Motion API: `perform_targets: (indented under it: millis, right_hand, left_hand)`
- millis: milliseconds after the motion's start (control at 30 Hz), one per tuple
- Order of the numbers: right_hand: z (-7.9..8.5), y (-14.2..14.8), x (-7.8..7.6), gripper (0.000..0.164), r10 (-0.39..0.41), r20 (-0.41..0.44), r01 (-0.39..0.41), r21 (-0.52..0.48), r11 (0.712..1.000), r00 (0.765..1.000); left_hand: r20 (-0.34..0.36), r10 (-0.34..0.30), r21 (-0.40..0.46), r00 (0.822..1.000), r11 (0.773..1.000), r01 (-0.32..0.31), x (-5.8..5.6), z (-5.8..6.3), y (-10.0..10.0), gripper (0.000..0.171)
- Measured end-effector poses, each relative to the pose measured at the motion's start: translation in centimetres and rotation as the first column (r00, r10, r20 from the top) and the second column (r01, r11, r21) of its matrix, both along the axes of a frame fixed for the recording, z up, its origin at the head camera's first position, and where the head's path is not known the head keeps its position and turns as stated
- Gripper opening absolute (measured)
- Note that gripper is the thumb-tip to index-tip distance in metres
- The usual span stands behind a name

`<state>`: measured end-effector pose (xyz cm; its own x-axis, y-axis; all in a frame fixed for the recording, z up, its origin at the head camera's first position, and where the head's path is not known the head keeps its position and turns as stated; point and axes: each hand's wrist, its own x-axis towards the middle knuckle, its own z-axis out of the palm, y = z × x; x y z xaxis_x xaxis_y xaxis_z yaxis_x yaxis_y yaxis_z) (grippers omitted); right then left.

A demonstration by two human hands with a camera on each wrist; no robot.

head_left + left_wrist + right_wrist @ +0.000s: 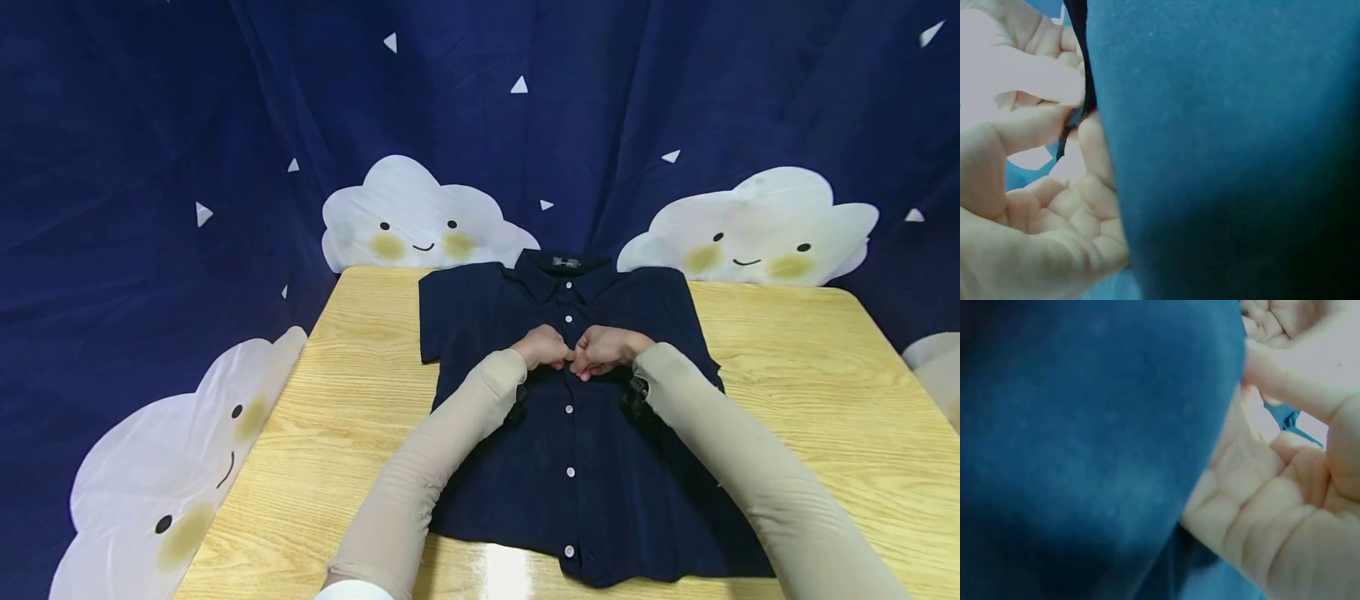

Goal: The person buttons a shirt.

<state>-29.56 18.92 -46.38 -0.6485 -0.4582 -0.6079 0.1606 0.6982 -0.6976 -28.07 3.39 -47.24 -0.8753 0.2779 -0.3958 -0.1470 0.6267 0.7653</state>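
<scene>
A dark navy short-sleeved button-up shirt lies front up, its collar at the far side. White buttons run down its middle. At chest height my left hand and right hand meet over the front placket, covering the part between them. In the left wrist view, the left hand pinches the dark placket edge between thumb and finger, close beside the other hand. The right wrist view has the right hand pinching the shirt's edge, its curled fingers partly behind the cloth.
The shirt rests on a light wooden table, its hem close to the near edge. Behind the table hangs a dark blue curtain with white triangles and smiling clouds. Beige sleeves cover both forearms, which reach across the shirt.
</scene>
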Motion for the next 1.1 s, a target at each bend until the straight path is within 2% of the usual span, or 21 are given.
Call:
perform_targets:
  millis: [100, 267, 433, 600, 700, 767, 933, 1100]
  right_hand:
    - [-0.11, 0.11, 0.05, 0.005, 0.017, -0.001, -0.017, -0.023, 1.0, 1.0]
    - [0.0, 0.11, 0.24, 0.009, 0.014, -0.003, -0.014, -0.015, 1.0, 1.0]
    - [0.34, 0.17, 0.25, 0.014, -0.012, 0.018, 0.012, -0.005, 1.0, 1.0]
    - [0.53, 0.16, 0.34, 0.016, -0.004, 0.025, 0.004, -0.017, 1.0, 1.0]
    - [0.39, -0.05, 0.4, 0.014, -0.031, 0.016, 0.031, 0.007, 1.0, 0.999]
    - [0.23, -0.15, 0.37, 0.011, -0.059, 0.015, 0.058, 0.025, 0.998, 0.998]
    - [0.0, -0.16, 0.21, 0.01, -0.063, 0.014, 0.063, 0.021, 0.998, 0.998]
    - [0.08, -0.08, 0.27, 0.013, -0.091, 0.036, 0.091, -0.006, 0.996, 0.995]
  left_hand:
    - [-0.023, -0.012, -0.09, 1.0, 0.996, 0.009, -0.12, -0.03, 0.26, 0.025]
    - [0.013, -0.009, -0.12, 1.0, 0.993, 0.011, -0.17, 0.18, 0.45, 0.021]
    - [0.029, -0.019, -0.09, 0.999, 0.996, 0.022, -0.35, 0.32, 0.41, 0.023]
    - [0.017, -0.055, -0.083, 0.998, 0.995, 0.056, -0.45, 0.21, 0.21, 0.024]
    - [0.009, -0.071, -0.058, 0.997, 0.996, 0.071, -0.36, 0.17, 0.09, 0.025]
    - [0.016, -0.067, -0.023, 0.998, 0.997, 0.067, -0.24, 0.2, -0.02, 0.03]
    - [0.04, -0.05, 0.036, 0.998, 0.998, 0.049, -0.04, 0.29, -0.24, 0.042]
    - [0.055, -0.021, 0.052, 0.998, 0.998, 0.019, -0.04, 0.29, -0.13, 0.041]
